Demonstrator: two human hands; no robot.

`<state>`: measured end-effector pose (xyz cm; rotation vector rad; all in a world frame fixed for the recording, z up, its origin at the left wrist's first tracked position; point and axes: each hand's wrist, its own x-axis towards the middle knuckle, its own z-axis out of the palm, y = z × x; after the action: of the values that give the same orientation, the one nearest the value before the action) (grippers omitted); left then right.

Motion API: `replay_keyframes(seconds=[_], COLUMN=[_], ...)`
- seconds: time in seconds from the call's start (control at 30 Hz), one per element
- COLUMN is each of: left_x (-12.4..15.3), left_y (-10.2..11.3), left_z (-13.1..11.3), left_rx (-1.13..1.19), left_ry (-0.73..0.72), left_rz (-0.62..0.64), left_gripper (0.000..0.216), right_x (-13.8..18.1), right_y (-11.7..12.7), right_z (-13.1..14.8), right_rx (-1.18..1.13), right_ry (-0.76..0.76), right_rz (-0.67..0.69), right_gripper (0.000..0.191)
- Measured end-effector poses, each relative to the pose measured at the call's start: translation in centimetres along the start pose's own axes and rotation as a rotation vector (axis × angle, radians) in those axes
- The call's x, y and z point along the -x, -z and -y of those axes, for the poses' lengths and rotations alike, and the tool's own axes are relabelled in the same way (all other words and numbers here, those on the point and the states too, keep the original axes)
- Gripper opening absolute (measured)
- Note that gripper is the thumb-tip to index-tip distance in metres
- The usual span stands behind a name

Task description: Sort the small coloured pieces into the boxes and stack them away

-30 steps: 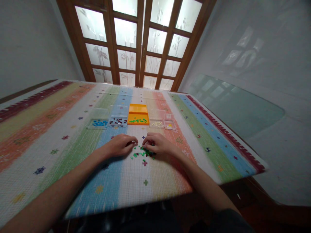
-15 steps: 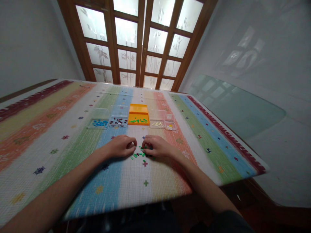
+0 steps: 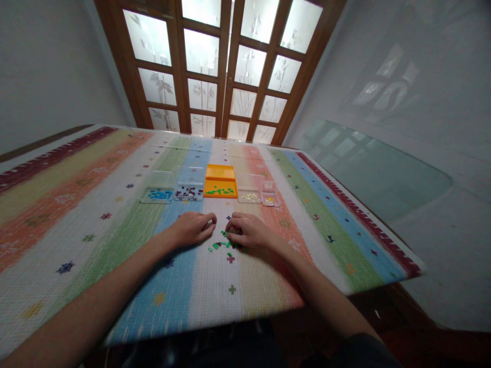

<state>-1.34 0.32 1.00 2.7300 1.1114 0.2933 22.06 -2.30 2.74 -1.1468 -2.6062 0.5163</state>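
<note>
Small green pieces [image 3: 215, 246] lie scattered on the striped tablecloth, with a few dark red ones [image 3: 219, 244] among them. Just left of this scatter rests my left hand [image 3: 197, 227], its fingers curled in toward the thumb. Whatever it may hold is hidden. Over the right side of the scatter, my right hand [image 3: 247, 230] has thumb and fingers bent together in a pinch, right at the green pieces. Its fingertips cover what is between them. Beyond both hands stands an open orange box [image 3: 220, 173] with green pieces inside.
Left of the orange box are open clear boxes, one with blue pieces [image 3: 160, 194], one with dark red pieces [image 3: 189, 191]. To its right stand a clear box with cream pieces [image 3: 250, 197] and a smaller clear box [image 3: 269, 200]. The striped tablecloth [image 3: 215, 296] spreads under everything.
The fingers of my left hand have closed up, and the gap at its thumb has shrunk. My right hand stays over the green pieces with little movement. The view has shifted slightly.
</note>
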Motion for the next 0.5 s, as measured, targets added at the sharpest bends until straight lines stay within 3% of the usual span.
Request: replay_keyframes(seconds=[0.13,0.23,0.37,0.5], left_x=[-0.1,-0.1,-0.1,0.0], left_y=[-0.2,-0.1,-0.3,-0.5], left_z=[-0.2,-0.4,-0.3,-0.1], left_rx=[-0.055,-0.075,-0.076,-0.023], left_ry=[0.021,0.035,0.04,0.012], left_rz=[0.018,0.02,0.003,-0.04], left_gripper=[0.025,0.026,0.026,0.021], right_x=[-0.2,-1.0,-3.1,-5.7], right_y=[0.2,0.8,2.3,3.7], right_z=[-0.3,-1.3,-3.0,-4.0], right_rx=[-0.045,-0.027,-0.02,0.009], right_ry=[0.009,-0.024,-0.096,-0.181], right_rz=[-0.038,-0.156,-0.314,-0.356], right_gripper=[0.009,0.009,0.01,0.014])
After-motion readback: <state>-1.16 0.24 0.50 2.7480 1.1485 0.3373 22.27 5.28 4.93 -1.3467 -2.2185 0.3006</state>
